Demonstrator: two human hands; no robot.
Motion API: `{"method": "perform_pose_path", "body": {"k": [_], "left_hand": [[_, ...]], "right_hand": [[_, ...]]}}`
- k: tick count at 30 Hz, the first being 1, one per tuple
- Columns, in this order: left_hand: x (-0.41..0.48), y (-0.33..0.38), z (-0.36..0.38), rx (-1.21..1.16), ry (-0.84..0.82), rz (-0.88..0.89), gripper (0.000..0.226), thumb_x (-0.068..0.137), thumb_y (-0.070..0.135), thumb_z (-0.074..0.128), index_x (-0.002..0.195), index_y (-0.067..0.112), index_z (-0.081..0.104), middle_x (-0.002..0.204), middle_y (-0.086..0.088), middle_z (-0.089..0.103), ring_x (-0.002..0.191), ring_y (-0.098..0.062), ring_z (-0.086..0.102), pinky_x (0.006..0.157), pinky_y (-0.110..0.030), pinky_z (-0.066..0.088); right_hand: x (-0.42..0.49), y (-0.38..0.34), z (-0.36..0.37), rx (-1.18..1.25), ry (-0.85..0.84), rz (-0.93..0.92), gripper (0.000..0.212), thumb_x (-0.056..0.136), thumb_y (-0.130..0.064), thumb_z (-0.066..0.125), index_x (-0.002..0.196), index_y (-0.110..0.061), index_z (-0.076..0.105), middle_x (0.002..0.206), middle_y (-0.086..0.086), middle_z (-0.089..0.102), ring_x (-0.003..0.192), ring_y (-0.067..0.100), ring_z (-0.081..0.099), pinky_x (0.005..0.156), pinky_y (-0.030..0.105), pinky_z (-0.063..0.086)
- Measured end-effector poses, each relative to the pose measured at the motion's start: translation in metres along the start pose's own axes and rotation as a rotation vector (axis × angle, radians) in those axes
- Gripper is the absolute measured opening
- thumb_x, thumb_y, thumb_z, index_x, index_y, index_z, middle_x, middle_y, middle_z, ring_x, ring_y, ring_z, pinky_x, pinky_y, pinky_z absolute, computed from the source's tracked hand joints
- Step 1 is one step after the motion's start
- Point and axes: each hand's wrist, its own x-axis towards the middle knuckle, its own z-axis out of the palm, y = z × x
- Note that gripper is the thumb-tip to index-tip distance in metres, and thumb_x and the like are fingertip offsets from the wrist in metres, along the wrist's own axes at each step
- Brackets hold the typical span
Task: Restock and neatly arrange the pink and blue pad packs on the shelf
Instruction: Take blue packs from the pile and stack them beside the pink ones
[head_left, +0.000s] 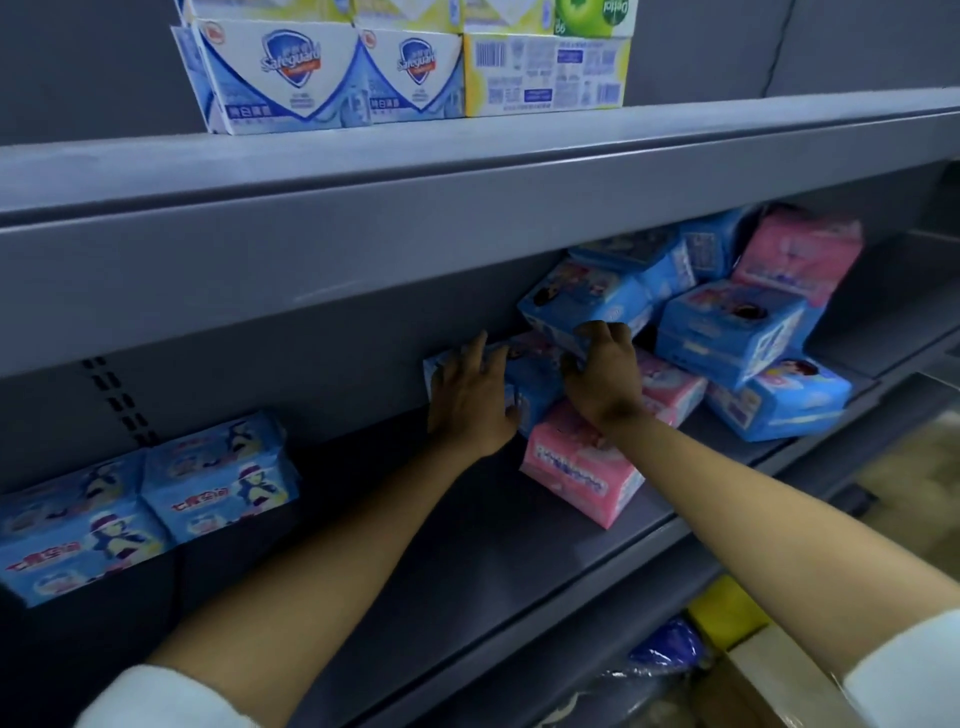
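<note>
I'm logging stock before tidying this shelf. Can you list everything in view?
Blue pad packs: about six, blue, jumbled pile, middle shelf right.
Pink pad packs: three, pink, in the same pile.
Cartoon-print blue packs: at least two, blue, middle shelf left.
Safeguard soap boxes: two, white-blue, upper shelf.
Yellow soap box: one, yellow, beside them.
Dettol box: one, green, atop it.
Shelving: one unit, grey, holding all.
Cardboard box: one, brown, lower right.
Left hand: flat on a low blue pack.
Right hand: fingers curled on a blue pack's edge.
</note>
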Motion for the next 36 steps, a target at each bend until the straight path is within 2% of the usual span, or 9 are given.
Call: {"method": "perform_pose_path", "body": {"k": [5,9,14,22,25,27,30,34,36], "left_hand": [[0.014,-0.016,0.025,-0.081,-0.120,-0.145,0.080,0.087,0.043,0.059,0.151,0.032,0.013,0.161,0.000,-0.005,0.145,-0.043,0.003,0.113,-0.058,0.021],[0.009,-0.023,0.032,-0.161,-0.130,-0.109,0.077,0.090,0.032,0.060,0.152,0.023,0.015,0.160,-0.007,-0.001,0.145,-0.029,0.012,0.114,-0.047,0.025],[0.006,-0.033,0.029,-0.249,-0.121,-0.102,0.074,0.091,0.020,0.061,0.151,0.024,0.019,0.160,-0.003,0.002,0.140,-0.031,0.027,0.104,-0.043,0.040],[-0.024,-0.050,0.011,-0.343,-0.103,-0.062,0.068,0.092,0.015,0.061,0.149,0.024,0.024,0.161,0.002,0.006,0.142,-0.020,0.025,0.109,-0.029,0.030],[-0.039,-0.057,0.004,-0.350,-0.109,-0.028,0.065,0.092,0.015,0.062,0.147,0.026,0.029,0.159,0.006,0.011,0.139,-0.016,0.028,0.104,-0.023,0.030],[-0.048,-0.062,-0.002,-0.356,-0.131,-0.004,0.065,0.090,0.014,0.063,0.146,0.028,0.031,0.158,0.007,0.015,0.138,-0.014,0.030,0.105,-0.024,0.032],[-0.062,-0.068,-0.011,-0.373,-0.160,0.008,0.063,0.088,0.010,0.063,0.142,0.027,0.036,0.152,0.007,0.026,0.131,-0.011,0.036,0.099,-0.021,0.034],[-0.080,-0.079,-0.027,-0.398,-0.215,0.000,0.059,0.084,0.002,0.062,0.134,0.026,0.044,0.140,0.008,0.041,0.121,-0.005,0.043,0.093,-0.019,0.037],[-0.090,-0.085,-0.035,-0.405,-0.251,-0.028,0.061,0.082,-0.002,0.061,0.134,0.026,0.045,0.136,0.007,0.045,0.119,-0.007,0.045,0.093,-0.023,0.041]], "right_hand": [[0.001,-0.008,0.015,0.015,-0.019,-0.127,0.039,0.080,0.000,0.057,0.119,0.001,0.057,0.118,0.021,0.049,0.108,0.040,0.052,0.089,0.039,0.044],[0.004,-0.018,0.031,0.050,-0.113,-0.189,0.035,0.081,0.006,0.049,0.112,0.000,0.063,0.116,0.020,0.060,0.106,0.036,0.058,0.086,0.035,0.045],[0.007,-0.027,0.042,0.032,-0.299,-0.230,0.034,0.077,0.009,0.047,0.102,-0.004,0.066,0.105,0.015,0.067,0.099,0.031,0.061,0.078,0.029,0.044],[0.006,-0.045,0.051,0.045,-0.435,-0.204,0.029,0.082,0.004,0.043,0.096,-0.009,0.064,0.102,0.011,0.068,0.100,0.027,0.061,0.077,0.026,0.044],[0.006,-0.050,0.060,0.070,-0.494,-0.155,0.027,0.082,0.003,0.043,0.069,-0.019,0.052,0.091,0.011,0.065,0.094,0.031,0.062,0.066,0.026,0.039],[0.005,-0.054,0.067,0.091,-0.520,-0.120,0.019,0.086,-0.001,0.045,0.079,-0.016,0.056,0.098,0.012,0.065,0.096,0.032,0.062,0.066,0.025,0.037],[-0.002,-0.060,0.074,0.111,-0.548,-0.062,0.029,0.093,-0.011,0.046,0.119,-0.013,0.057,0.119,0.011,0.060,0.109,0.028,0.058,0.075,0.024,0.040],[-0.014,-0.071,0.074,0.202,-0.599,-0.051,0.049,0.096,-0.012,0.044,0.143,-0.024,0.039,0.142,0.007,0.045,0.127,0.026,0.047,0.098,0.030,0.044],[-0.021,-0.075,0.075,0.249,-0.679,-0.067,0.051,0.096,-0.010,0.045,0.143,-0.028,0.039,0.142,0.001,0.043,0.126,0.023,0.047,0.099,0.030,0.045]]}}
